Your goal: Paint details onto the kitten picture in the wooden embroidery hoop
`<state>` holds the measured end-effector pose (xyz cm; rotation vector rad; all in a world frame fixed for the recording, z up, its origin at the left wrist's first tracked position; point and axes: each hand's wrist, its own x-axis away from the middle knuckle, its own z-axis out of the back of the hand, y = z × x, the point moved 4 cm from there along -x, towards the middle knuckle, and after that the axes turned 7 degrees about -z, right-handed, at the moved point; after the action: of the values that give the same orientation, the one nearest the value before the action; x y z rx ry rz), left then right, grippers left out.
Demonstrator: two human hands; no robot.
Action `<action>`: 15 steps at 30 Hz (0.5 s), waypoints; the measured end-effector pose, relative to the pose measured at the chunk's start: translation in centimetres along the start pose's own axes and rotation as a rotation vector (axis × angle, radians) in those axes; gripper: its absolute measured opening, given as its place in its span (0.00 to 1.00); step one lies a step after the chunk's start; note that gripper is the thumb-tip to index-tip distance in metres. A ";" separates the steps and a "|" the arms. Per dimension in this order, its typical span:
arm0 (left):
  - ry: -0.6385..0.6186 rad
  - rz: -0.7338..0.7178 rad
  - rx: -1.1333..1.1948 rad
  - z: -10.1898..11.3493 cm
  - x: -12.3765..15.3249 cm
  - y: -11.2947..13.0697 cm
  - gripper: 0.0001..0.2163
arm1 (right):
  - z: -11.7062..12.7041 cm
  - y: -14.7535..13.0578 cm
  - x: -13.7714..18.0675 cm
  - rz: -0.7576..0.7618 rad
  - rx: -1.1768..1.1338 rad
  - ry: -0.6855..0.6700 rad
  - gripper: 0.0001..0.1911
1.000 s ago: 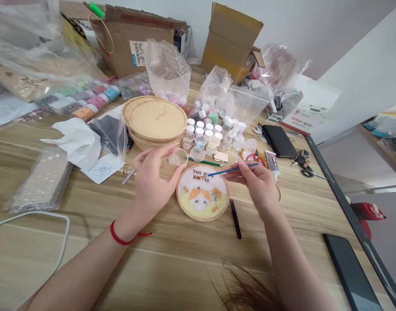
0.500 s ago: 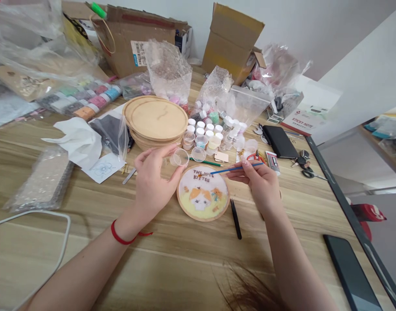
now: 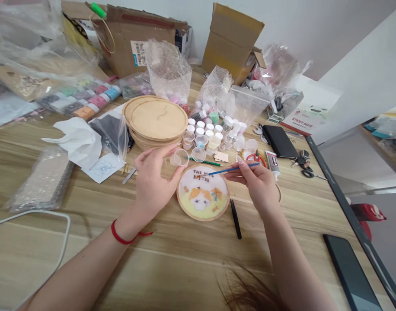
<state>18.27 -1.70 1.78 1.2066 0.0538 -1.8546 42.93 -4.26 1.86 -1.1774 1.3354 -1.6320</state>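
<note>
My left hand pinches a small clear plastic cup between thumb and fingertips, just above the table. My right hand holds a thin blue paintbrush like a pen, its tip over the lettering. That lettering is on a round wood-framed cat picture, which lies flat between my hands and reads "KITTEN" on its second line. I cannot tell whether the tip touches the surface. A second clear cup stands just beyond the picture, next to a green pencil.
Black tweezers lie just right of the picture. Beyond it stand stacked round wooden discs, several small white-lidded pots, and a glue tube. Bubble-wrap bags and cardboard boxes crowd the back; a dark phone sits at the front right.
The view has tilted slightly. My right hand has shifted a little, with the brush tip still over the lettering. My left hand still has the cup.
</note>
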 end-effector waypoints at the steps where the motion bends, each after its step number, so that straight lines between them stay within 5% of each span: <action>1: 0.001 0.001 -0.003 0.0 0.0 0.0 0.19 | 0.0 0.0 0.0 -0.006 0.005 -0.004 0.27; 15: -0.018 0.029 -0.007 0.0 0.0 0.0 0.19 | 0.2 -0.1 0.1 -0.010 0.028 0.011 0.26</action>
<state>18.27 -1.73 1.79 1.1799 0.0325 -1.8386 43.09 -4.40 2.03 -1.1621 1.3116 -1.6610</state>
